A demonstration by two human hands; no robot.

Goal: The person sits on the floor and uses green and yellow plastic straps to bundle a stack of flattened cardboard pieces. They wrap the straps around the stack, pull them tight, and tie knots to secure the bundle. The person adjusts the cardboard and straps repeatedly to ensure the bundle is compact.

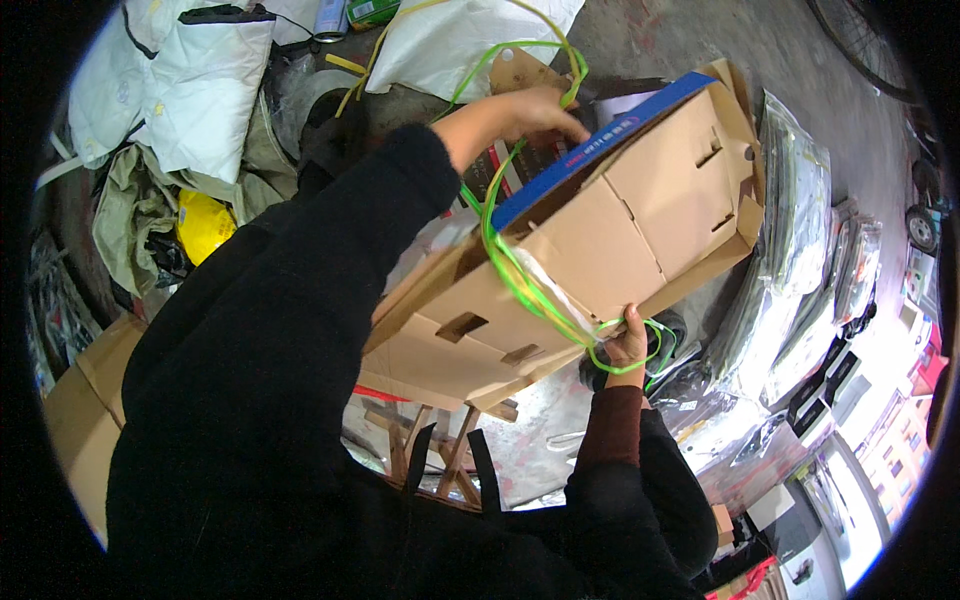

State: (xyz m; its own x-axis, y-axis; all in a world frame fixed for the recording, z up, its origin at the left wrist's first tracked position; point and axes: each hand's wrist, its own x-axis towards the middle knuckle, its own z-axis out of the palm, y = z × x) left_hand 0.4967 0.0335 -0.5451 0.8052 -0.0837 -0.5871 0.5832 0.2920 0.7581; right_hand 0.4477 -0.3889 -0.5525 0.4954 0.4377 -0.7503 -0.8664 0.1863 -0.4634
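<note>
A tan cardboard box (555,262) with slots and a blue printed edge (600,150) lies tilted before me. Bright green and yellow plastic cord (517,285) crosses it in several strands and makes loops beyond its upper and lower edges. My left hand (544,116), motion-blurred, reaches over the blue edge, against the upper cord loop; its grasp is unclear. At the lower edge my right hand (628,346) is closed round the cord, its thumb up against the cardboard. A strip of bare skin shows at the box's left end; whose it is, I cannot tell.
White sacks (202,90) and a yellow item (204,225) lie at upper left. Clear-wrapped flat stacks (795,202) stand to the right, below a bicycle wheel (862,52). Wooden legs (454,457) show under the box. Another black sleeve (679,487) is beside my right arm.
</note>
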